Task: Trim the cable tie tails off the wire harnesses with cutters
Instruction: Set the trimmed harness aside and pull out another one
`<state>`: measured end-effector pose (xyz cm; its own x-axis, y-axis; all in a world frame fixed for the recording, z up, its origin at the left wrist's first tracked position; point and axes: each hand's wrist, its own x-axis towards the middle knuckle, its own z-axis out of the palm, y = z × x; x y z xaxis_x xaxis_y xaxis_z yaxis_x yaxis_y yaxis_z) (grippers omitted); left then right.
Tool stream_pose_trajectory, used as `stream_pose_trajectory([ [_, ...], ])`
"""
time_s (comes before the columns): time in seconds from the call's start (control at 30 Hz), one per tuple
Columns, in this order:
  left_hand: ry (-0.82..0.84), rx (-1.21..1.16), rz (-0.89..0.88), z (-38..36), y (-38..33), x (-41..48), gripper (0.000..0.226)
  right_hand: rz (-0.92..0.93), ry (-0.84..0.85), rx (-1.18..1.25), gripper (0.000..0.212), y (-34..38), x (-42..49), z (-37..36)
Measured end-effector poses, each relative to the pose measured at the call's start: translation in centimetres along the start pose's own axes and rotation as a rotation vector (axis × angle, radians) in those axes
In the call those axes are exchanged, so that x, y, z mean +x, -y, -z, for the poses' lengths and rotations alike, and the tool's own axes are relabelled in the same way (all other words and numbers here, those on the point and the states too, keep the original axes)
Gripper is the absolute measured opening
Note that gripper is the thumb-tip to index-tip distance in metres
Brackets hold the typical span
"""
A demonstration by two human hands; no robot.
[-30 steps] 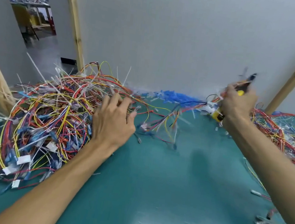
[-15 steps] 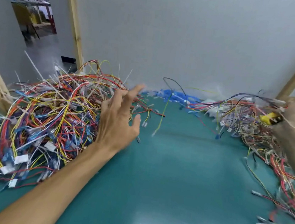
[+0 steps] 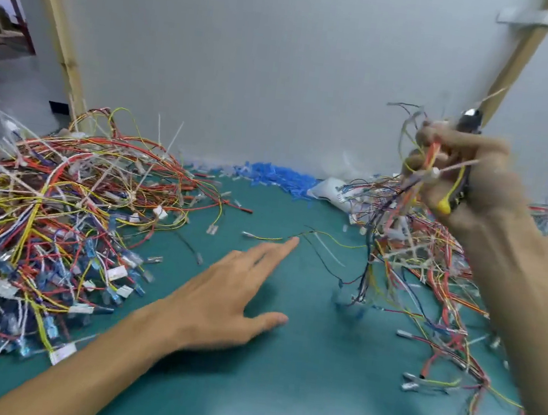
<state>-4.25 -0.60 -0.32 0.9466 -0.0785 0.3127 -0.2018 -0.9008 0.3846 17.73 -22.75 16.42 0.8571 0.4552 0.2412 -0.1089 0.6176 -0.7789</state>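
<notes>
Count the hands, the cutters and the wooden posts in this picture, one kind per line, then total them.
2 hands: left hand, right hand
1 pair of cutters
2 wooden posts: left post, right post
Total: 5

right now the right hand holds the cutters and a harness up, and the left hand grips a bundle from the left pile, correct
Not quite. In the head view the left hand grips nothing: its fingers are straight, open above the green mat. The right hand does hold the cutters and a harness up.
</notes>
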Motion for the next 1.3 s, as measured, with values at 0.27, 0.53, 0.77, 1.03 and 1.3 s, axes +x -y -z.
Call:
stream_pose_trajectory([
  [0.27, -0.042, -0.73, 0.152, 0.3, -3.5, 0.7, 0.036, -0.068, -0.014, -0.056, 0.016, -4.0, -0.7, -2.0],
  [0.53, -0.35, -1.251, 0.252, 3.8, -0.9, 0.9, 0.055, -0.101, 0.034, -0.871, 0.008, -5.3, -1.9, 0.8],
  [0.77, -0.358, -1.65, 0.207, 6.2, 0.1, 0.3, 0.057, 0.214, 0.401, -0.981, 0.019, -6.8, -4.6, -2.4],
  [1.03, -0.33, -1.831, 0.014, 6.8, -0.1, -0.4, 0.047, 0.236, 0.611, -1.312, 0.027, -11.7, -7.1, -7.8],
  [1.3, -0.176, -1.823, 0.137, 4.6, -1.1, 0.1, 0.073, -0.139, 0.584, -0.742, 0.015, -11.7, -7.8, -10.3],
])
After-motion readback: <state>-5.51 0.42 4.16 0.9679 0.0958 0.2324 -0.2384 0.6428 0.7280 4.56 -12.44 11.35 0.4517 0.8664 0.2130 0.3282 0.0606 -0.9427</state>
